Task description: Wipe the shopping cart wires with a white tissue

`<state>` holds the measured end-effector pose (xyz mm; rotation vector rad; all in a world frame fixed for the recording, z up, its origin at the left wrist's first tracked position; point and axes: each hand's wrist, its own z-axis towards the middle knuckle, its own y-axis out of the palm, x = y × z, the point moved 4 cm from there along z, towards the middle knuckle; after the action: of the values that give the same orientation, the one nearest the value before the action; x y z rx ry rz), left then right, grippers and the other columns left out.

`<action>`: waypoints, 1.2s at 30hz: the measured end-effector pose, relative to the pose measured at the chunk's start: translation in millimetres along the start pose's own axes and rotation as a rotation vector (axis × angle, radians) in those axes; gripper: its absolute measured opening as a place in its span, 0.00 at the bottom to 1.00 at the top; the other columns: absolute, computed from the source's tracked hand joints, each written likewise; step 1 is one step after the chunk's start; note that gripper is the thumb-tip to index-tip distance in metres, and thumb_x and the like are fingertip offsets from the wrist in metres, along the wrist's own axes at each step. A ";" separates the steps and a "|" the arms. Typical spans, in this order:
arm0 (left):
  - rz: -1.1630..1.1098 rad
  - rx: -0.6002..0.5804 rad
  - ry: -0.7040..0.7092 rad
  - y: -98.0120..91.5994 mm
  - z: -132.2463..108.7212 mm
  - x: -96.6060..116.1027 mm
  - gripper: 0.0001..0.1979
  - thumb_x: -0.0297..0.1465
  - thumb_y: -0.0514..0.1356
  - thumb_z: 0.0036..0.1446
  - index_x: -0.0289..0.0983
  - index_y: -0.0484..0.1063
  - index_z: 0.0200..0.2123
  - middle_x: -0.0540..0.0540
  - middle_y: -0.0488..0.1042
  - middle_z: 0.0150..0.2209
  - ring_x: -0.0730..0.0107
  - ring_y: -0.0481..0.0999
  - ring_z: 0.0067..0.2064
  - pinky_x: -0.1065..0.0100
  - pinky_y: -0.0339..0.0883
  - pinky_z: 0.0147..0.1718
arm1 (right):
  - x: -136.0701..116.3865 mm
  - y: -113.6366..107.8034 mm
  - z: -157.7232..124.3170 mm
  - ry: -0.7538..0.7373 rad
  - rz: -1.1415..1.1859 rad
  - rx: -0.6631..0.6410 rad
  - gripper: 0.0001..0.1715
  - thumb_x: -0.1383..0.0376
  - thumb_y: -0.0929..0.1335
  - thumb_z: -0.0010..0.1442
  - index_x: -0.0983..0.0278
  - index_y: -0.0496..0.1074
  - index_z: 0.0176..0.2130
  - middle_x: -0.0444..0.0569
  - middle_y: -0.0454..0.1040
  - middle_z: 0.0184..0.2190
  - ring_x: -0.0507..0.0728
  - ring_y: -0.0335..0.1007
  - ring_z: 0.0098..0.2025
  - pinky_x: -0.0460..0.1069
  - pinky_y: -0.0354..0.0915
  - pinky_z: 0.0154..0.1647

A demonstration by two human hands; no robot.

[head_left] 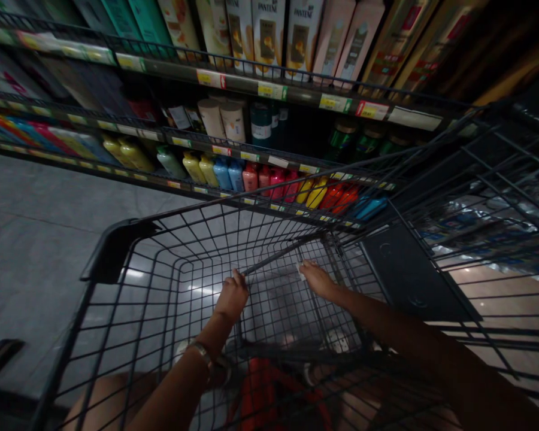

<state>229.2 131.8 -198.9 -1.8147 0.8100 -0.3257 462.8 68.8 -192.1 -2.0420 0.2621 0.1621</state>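
Note:
A dark wire shopping cart (130, 323) fills the lower middle of the view. Inside its basket my left hand (233, 293), with a bracelet on the wrist, has its fingers curled at the end of a dark bar (273, 258) that crosses the basket. To the right, my right hand (317, 278) reaches down into the basket with its fingers pinched on a small whitish piece (300, 272), too small to name.
Store shelves (247, 152) with bottles and boxes run across the top beyond the cart. Grey tiled floor (36, 221) shows at the left. Shiny packages (485, 233) are behind the wire at the right. Something red (258, 389) shows below the basket.

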 end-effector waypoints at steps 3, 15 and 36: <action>0.002 0.003 -0.002 -2.4 0.3 0.3 0.25 0.20 0.49 0.61 0.18 0.64 0.61 0.14 0.62 0.61 0.50 0.75 0.48 0.58 0.73 0.40 | 0.3 13.2 -22.5 -0.064 -0.025 -0.121 0.22 0.81 0.60 0.59 0.66 0.75 0.45 0.55 0.74 0.50 0.57 0.70 0.51 0.48 0.62 0.51; -0.003 -0.006 0.001 -2.1 2.1 -1.0 0.25 0.20 0.49 0.62 0.20 0.64 0.61 0.16 0.66 0.58 0.51 0.76 0.47 0.57 0.73 0.40 | 52.1 -52.3 30.0 0.218 0.056 0.137 0.29 0.79 0.59 0.60 0.67 0.73 0.55 0.58 0.72 0.55 0.58 0.71 0.53 0.47 0.63 0.53; -0.014 0.020 0.011 0.1 1.9 -2.5 0.25 0.25 0.51 0.62 0.21 0.64 0.61 0.13 0.63 0.60 0.46 0.76 0.47 0.54 0.73 0.39 | 16.1 7.4 -27.3 0.266 0.111 0.006 0.24 0.82 0.59 0.56 0.69 0.78 0.42 0.58 0.76 0.50 0.57 0.73 0.51 0.47 0.63 0.48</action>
<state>228.4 134.8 -199.3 -1.8023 0.7986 -0.3519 476.6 39.4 -189.4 -2.0430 0.5412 -0.0436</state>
